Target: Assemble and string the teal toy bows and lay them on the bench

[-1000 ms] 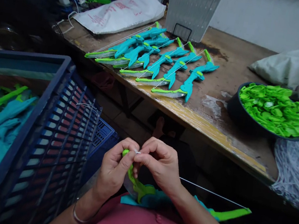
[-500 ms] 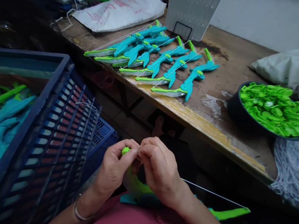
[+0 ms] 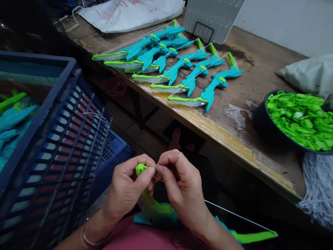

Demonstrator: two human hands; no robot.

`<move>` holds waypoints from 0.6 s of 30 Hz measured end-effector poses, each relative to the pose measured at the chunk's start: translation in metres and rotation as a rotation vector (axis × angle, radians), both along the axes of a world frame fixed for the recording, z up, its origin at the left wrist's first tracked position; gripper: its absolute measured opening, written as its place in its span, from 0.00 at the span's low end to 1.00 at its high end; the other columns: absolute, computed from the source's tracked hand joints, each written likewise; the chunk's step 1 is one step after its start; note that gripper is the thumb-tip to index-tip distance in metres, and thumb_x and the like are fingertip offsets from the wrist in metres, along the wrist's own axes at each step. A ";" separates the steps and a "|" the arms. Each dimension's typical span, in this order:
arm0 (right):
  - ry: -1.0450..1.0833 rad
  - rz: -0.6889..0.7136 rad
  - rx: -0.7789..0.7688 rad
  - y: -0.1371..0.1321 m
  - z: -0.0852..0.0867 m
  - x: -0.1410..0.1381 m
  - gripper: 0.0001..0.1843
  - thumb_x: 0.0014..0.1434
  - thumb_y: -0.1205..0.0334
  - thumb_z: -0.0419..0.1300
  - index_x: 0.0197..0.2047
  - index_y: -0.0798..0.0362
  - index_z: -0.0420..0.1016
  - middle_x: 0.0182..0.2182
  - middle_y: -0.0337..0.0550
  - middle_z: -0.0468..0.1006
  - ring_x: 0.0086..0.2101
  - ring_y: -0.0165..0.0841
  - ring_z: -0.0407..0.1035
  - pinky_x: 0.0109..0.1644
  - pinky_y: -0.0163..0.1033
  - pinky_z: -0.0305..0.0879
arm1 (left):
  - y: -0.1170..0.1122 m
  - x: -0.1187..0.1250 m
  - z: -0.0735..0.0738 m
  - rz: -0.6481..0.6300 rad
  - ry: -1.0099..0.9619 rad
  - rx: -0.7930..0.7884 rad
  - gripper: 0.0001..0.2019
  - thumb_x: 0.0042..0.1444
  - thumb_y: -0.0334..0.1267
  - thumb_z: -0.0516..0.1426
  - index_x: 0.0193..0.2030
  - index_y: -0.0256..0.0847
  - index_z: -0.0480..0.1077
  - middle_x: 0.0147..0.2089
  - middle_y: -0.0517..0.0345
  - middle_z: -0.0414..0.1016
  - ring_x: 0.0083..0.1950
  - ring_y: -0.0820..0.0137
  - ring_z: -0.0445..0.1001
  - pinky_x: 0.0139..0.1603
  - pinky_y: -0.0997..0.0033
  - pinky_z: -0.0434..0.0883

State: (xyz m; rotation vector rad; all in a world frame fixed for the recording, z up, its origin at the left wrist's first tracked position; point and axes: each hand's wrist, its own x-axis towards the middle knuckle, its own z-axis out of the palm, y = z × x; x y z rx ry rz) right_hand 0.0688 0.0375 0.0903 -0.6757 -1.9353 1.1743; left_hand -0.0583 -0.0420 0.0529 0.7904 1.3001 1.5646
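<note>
A teal and green toy bow (image 3: 156,211) lies across my lap. My left hand (image 3: 125,190) grips its green tip, thumb and fingers closed around it. Touching that tip, my right hand (image 3: 182,190) pinches the end of a thin white string (image 3: 234,213), which runs right to the bow's other green tip (image 3: 257,237). Both hands are low in the view, below the table edge.
Several strung toy bows (image 3: 175,65) lie in a row on the wooden table (image 3: 245,141). A dark bowl (image 3: 259,122) of green plastic parts and a bundle of white strings (image 3: 328,195) sit at right. A blue crate (image 3: 57,142) of bow parts stands at left.
My hands have stayed at the bow's tip; my right fingers shifted slightly on the string end. The view tilted a little.
</note>
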 end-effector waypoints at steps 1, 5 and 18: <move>0.008 -0.015 0.050 -0.001 -0.001 0.000 0.06 0.68 0.71 0.56 0.38 0.53 0.70 0.34 0.39 0.72 0.34 0.26 0.69 0.37 0.32 0.68 | 0.000 -0.001 0.000 -0.028 -0.042 0.003 0.08 0.65 0.40 0.61 0.35 0.41 0.73 0.24 0.65 0.69 0.21 0.76 0.67 0.21 0.78 0.69; 0.021 -0.043 0.265 -0.004 -0.007 0.000 0.06 0.68 0.72 0.57 0.44 0.55 0.75 0.37 0.45 0.75 0.37 0.29 0.71 0.40 0.34 0.71 | 0.002 -0.003 -0.001 -0.095 -0.234 0.006 0.08 0.64 0.41 0.61 0.34 0.40 0.73 0.23 0.65 0.67 0.21 0.78 0.64 0.20 0.81 0.66; 0.020 -0.077 0.315 -0.007 -0.009 -0.002 0.06 0.67 0.73 0.54 0.38 0.56 0.70 0.33 0.43 0.72 0.34 0.29 0.68 0.35 0.35 0.66 | 0.003 0.001 0.001 -0.118 -0.313 0.071 0.09 0.64 0.38 0.61 0.33 0.40 0.71 0.29 0.64 0.66 0.23 0.80 0.65 0.22 0.81 0.66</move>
